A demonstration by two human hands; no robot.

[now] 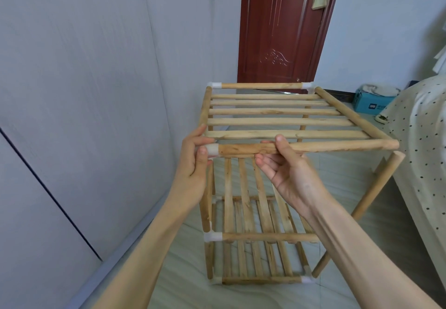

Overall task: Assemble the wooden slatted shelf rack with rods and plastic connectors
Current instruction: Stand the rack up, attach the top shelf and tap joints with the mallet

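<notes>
Hands [193, 161] on the top shelf [277, 115].
Left hand pinched the corner connector [212, 150]; right hand [287, 176] pinched the front rod [313, 146].

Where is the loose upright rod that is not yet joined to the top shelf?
In the head view the loose upright rod leans at the rack's near right corner, its top just under the bare end of the front rod, beside the dotted bedcover.
</notes>
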